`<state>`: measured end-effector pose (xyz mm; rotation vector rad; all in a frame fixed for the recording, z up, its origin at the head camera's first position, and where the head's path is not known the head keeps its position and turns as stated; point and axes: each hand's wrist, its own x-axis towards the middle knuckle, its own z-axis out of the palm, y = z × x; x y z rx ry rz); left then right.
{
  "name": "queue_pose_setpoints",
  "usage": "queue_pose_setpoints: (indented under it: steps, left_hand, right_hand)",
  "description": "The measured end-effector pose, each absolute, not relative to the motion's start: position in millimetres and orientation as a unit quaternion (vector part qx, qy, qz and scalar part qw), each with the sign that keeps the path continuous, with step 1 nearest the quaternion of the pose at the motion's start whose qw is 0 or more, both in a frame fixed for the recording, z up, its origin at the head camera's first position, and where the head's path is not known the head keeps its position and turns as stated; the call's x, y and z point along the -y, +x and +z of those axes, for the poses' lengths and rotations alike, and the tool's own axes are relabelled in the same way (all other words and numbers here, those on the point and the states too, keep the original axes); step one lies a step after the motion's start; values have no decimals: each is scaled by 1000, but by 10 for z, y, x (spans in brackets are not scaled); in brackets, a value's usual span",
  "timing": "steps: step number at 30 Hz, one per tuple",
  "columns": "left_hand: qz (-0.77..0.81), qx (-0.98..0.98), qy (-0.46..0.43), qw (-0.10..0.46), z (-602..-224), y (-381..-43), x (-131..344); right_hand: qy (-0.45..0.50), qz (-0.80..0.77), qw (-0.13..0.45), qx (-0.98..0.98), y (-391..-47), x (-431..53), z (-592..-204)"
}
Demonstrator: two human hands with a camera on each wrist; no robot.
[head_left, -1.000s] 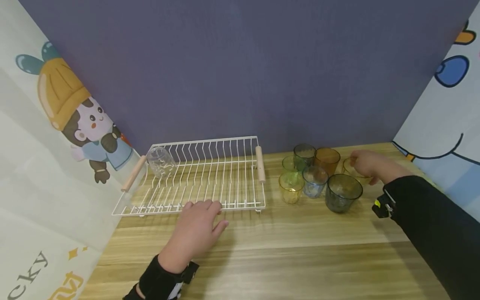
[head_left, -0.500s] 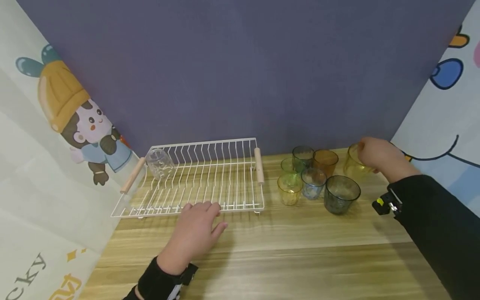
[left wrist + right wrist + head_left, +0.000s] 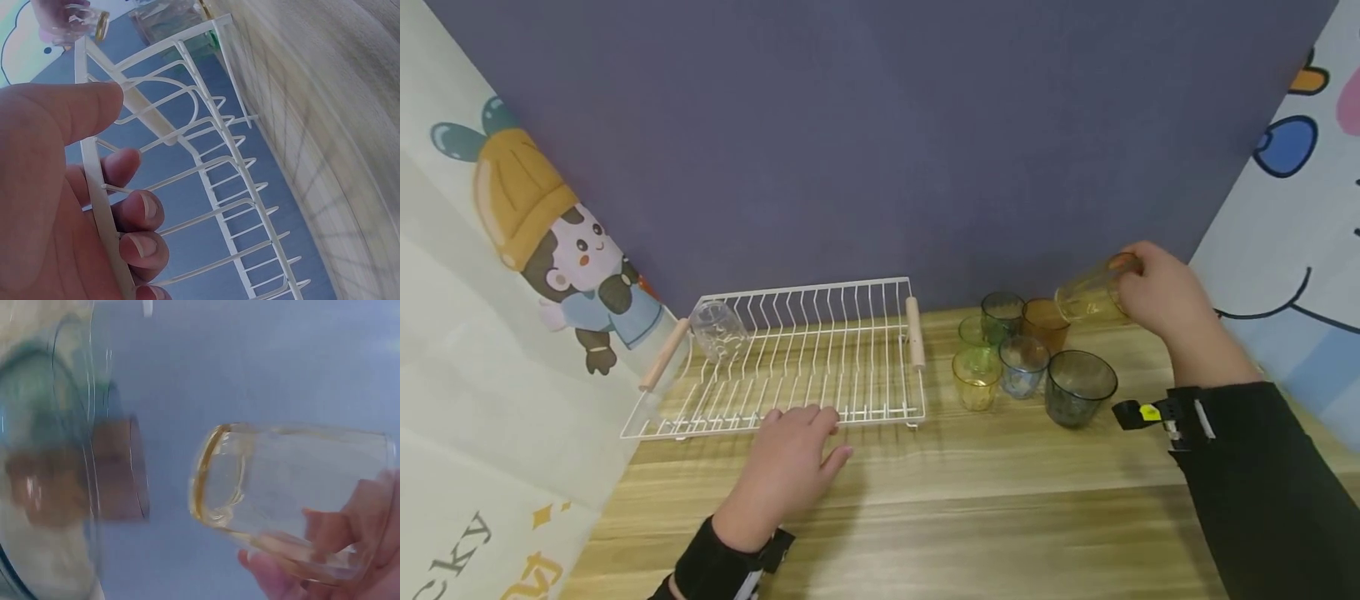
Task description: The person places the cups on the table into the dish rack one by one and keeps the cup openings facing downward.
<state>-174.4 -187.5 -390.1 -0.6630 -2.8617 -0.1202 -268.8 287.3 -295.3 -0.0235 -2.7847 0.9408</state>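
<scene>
My right hand point(image 3: 1165, 292) holds a yellow-tinted drinking glass point(image 3: 1086, 300) by its rim end, tipped on its side and raised off the table. In the right wrist view, fingertips show through the clear wall of the glass, whose thick amber-coloured base points away from the hand. A white wire dish rack point(image 3: 915, 332) with wooden handles stands to the left. My left hand point(image 3: 790, 458) rests at its front; the left wrist view shows the fingers curled over the rack's rail, thumb apart. One clear glass point(image 3: 718, 329) lies tilted in the rack's left end.
Right of the rack several glasses stand close together: a yellow one point(image 3: 977, 379), a blue one point(image 3: 1024, 367), an amber one point(image 3: 1045, 321), a dark green one point(image 3: 1002, 315) and a wide dark grey one point(image 3: 1080, 389). Behind them rises a grey-blue wall point(image 3: 880, 150).
My right hand has lifted the yellow-tinted glass from the table's back right, tipped it sideways and brought it slightly left. The left hand has stayed at the rack.
</scene>
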Motion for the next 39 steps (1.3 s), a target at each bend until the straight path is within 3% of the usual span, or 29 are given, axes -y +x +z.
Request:
queue_pose_setpoints:
  steps: [10,14,27,33,39]
  left_hand:
    - [-39,967,-231,101,-3933,-1762,1857]
    - [-40,967,-229,103,-3936,-1761,1859]
    - [-41,968,-223,107,-3923,-1737,1876]
    - [-46,968,-221,106,-3914,-1728,1887]
    - [-56,967,-226,106,-3906,-1729,1886]
  right_hand:
    - [-31,434,206,876,-2467,-2393,-3201]
    - [-5,498,216,840,-2391,-2150,-3236]
    - [99,647,128,745,-2248,-1395,-3219]
    - [159,643,108,741,-2252,-1170,-3309]
    - [169,703,34,690,-2216,-968,-3403]
